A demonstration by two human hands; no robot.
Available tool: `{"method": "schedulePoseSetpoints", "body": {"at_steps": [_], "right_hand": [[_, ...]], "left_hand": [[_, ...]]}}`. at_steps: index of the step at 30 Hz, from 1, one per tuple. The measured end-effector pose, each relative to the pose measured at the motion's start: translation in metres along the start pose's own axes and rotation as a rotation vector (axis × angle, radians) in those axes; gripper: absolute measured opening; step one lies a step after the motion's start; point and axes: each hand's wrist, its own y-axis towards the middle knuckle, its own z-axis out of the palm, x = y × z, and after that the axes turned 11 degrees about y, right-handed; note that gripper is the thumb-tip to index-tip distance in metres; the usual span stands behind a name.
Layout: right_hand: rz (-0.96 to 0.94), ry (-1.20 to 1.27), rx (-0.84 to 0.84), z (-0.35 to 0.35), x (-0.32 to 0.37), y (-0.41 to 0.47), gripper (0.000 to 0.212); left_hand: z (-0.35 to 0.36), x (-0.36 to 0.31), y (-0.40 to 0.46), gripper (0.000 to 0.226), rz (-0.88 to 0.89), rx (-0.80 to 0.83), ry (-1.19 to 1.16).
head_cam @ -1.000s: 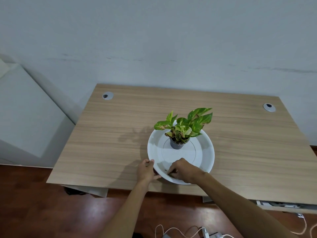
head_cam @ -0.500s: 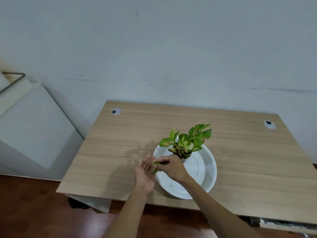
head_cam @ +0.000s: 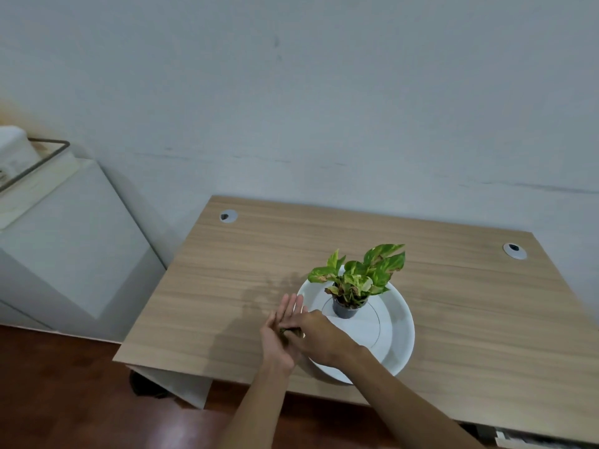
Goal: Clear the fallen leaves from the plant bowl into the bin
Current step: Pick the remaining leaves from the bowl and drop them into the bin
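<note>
A white plant bowl point(head_cam: 397, 322) sits on the wooden desk point(head_cam: 246, 270), with a small green plant in a dark pot point(head_cam: 345, 307) standing in its middle. At the bowl's left rim my left hand point(head_cam: 280, 332) is held flat, palm up, fingers apart. My right hand point(head_cam: 319, 333) presses fingertips into that palm, pinching small dark fallen leaves point(head_cam: 287, 331). Most of the leaves are hidden between the two hands. No bin is clearly in view.
A white cabinet point(head_cam: 71, 241) stands left of the desk, with a wire-framed item on top at the far left. Two cable grommets point(head_cam: 228, 216) point(head_cam: 514, 250) sit near the desk's back corners. The wall is close behind. Red-brown floor lies below the desk's front edge.
My right hand lifted leaves from the bowl's near rim and brought them to my left palm, which turned up beside the bowl. My head has risen and turned left.
</note>
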Motion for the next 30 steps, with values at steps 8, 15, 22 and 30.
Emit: {"method": "schedulePoseSetpoints", "body": {"at_steps": [8,15,22,30], "right_hand": [[0.031,-0.017,-0.004,-0.015,-0.003,0.0,0.042],[0.03,0.216,-0.322,-0.036,-0.028,-0.009,0.026],[0.292,-0.177,-0.05,-0.015,-0.088,-0.036,0.023],[0.317,-0.283,-0.021,0.015,-0.114,-0.042,0.025]], "left_hand": [[-0.005,0.006,-0.007,0.038,-0.071,0.025,0.088],[-0.019,0.011,-0.002,0.042,-0.046,-0.018,0.012],[-0.05,0.02,-0.001,0.042,-0.084,-0.05,0.036],[-0.06,0.025,0.001,0.042,-0.098,-0.067,0.044]]}}
